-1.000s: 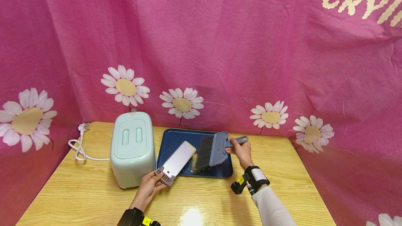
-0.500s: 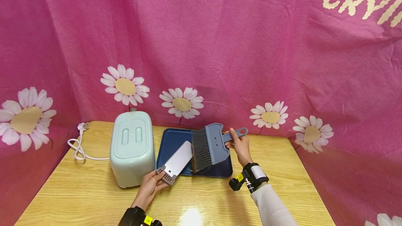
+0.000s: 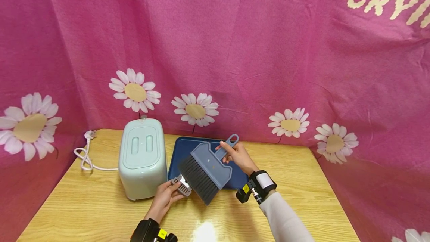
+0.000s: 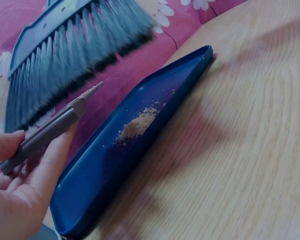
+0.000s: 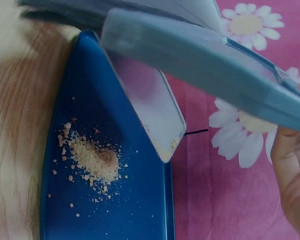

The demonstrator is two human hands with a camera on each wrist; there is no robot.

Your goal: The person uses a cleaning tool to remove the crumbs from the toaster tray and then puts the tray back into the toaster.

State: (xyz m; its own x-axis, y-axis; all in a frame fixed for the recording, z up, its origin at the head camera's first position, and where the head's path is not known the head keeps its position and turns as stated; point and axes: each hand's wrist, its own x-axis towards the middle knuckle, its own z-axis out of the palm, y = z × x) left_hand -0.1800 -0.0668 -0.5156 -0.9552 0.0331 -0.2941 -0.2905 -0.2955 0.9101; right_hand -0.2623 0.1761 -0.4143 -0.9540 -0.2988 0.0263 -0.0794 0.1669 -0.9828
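Observation:
My left hand pinches the grey slotted end of a flat metal crumb tray between thumb and fingers. Over it, my right hand grips the handle of a wide blue-grey hand brush with dark bristles. From the head, the brush hides most of the crumb tray. A few crumbs sit at the far end of the crumb tray in the right wrist view. Beneath both tools lies a dark blue rectangular tray. A heap of tan crumbs is on it, hidden from the head by the brush.
A mint-green toaster with a closed lid stands just left of the blue tray. Its white cord and plug lie on the wooden table. A pink flowered cloth hangs behind and at both sides.
The brush has swung left and toward the person, from over the blue tray's right side to over the crumb tray, its bristles now pointing down-left. My left hand has barely moved.

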